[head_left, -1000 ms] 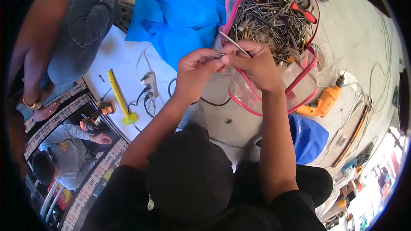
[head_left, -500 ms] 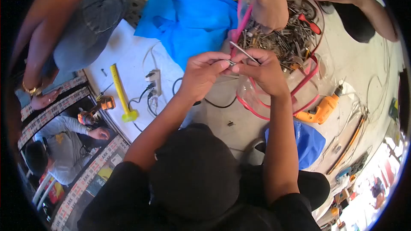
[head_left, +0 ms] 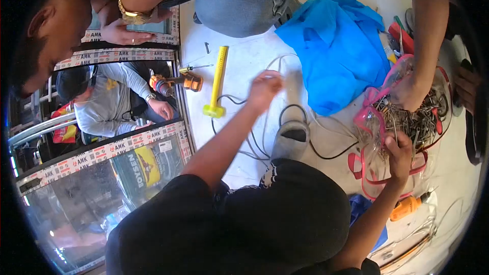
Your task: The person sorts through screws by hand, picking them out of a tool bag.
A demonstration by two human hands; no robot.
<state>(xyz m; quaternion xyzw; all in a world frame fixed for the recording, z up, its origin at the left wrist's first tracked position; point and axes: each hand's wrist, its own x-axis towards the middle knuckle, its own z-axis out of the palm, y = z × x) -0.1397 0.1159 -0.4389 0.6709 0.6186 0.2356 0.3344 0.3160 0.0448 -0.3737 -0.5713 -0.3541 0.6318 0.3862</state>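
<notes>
The left hand (head_left: 265, 92) has swung away from the right hand (head_left: 400, 155), over the pale floor (head_left: 245, 66). Printed "AMK" tape (head_left: 102, 153) borders glass panels (head_left: 76, 209), one showing a green-and-yellow "BOYSEN" label (head_left: 145, 167). A pink-trimmed clear plastic bag (head_left: 374, 122) holds loose metal bits (head_left: 417, 122); over its near side, the right hand pinches a slim metal rod (head_left: 396, 131). The left's fingers curl, contents unclear.
</notes>
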